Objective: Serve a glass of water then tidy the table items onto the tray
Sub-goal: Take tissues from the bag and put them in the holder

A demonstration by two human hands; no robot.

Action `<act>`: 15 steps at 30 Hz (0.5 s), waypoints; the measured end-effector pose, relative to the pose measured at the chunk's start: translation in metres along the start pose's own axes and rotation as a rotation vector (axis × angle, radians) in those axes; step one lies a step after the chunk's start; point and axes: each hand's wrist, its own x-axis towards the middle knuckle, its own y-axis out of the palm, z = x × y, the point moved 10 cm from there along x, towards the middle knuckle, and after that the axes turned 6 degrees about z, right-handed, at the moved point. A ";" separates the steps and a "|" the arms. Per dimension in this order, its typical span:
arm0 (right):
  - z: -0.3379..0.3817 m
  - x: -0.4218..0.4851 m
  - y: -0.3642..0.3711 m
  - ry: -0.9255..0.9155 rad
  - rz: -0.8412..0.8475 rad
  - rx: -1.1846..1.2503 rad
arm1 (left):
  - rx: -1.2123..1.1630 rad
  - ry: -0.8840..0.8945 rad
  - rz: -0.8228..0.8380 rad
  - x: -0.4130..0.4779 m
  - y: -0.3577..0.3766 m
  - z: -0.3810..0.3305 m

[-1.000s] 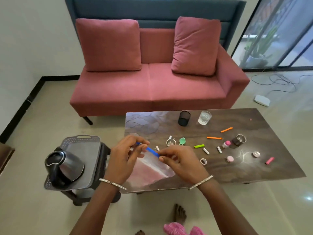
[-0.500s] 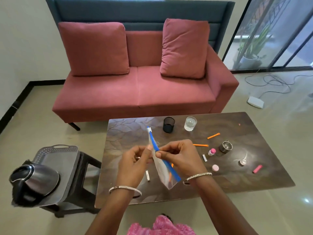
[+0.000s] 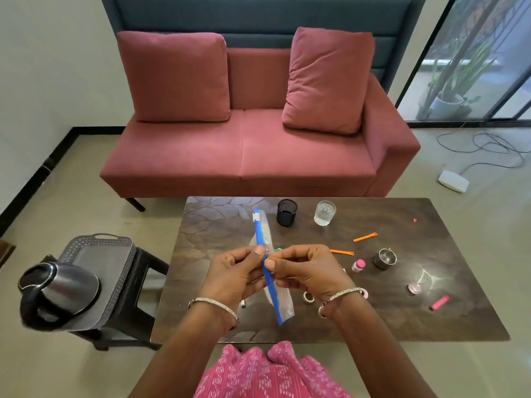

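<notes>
Glass (image 3: 324, 213) of water, where is it?
On the counter (image 3: 373, 311), beyond the right hand (image 3: 304, 271). Tray (image 3: 94, 262) sits on a stool (image 3: 143, 282), left of the left hand (image 3: 235, 271).
And the hands?
Both pinch a clear bag (image 3: 283, 304) by its blue strip, raised between them.

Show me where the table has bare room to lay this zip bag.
For the zip bag, bare: the table's left end, from its edge to the black mesh cup; and the near-right corner past the pink stick. Crowded: mid-right, around the orange clips, steel cup and pink bottle.
</notes>
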 end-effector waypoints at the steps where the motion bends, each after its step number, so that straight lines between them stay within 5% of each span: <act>1: 0.001 0.000 -0.003 -0.007 -0.024 -0.006 | -0.004 -0.011 0.011 0.002 0.003 0.001; 8: 0.022 0.004 -0.032 -0.109 -0.214 -0.123 | 0.032 -0.042 0.070 0.027 0.020 0.000; 15: 0.027 0.021 -0.054 -0.049 -0.195 -0.001 | 0.100 -0.017 0.138 0.059 0.036 -0.011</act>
